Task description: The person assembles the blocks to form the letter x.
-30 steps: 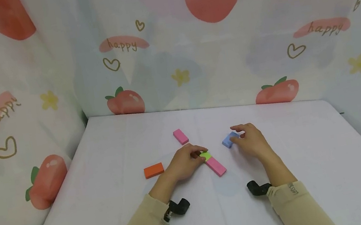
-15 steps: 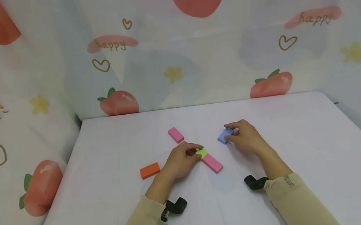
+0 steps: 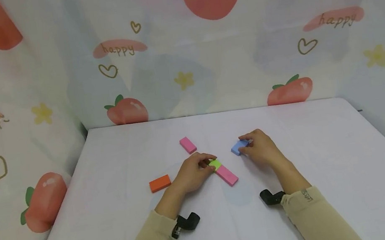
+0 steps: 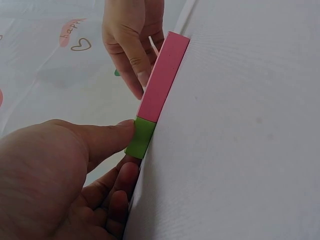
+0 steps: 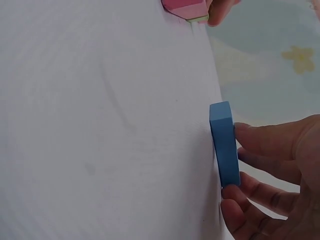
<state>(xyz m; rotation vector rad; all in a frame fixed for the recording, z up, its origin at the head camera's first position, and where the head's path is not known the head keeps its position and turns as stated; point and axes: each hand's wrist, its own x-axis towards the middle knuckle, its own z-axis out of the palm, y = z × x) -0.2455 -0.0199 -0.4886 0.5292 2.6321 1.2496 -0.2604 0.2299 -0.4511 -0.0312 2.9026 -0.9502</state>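
White table (image 3: 117, 217) is carrying flat blocks. Left hand (image 3: 191, 173) is pinching the green block (image 3: 215, 163), which is abutting the long pink block (image 3: 227, 174) at centre. Right hand (image 3: 260, 149) is gripping the blue block (image 3: 238, 146) just right of them, fingers curled around it.

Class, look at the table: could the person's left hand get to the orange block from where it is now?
Probably yes. The orange block lies alone on the table, just beside the left hand, which first must let go of the green block.
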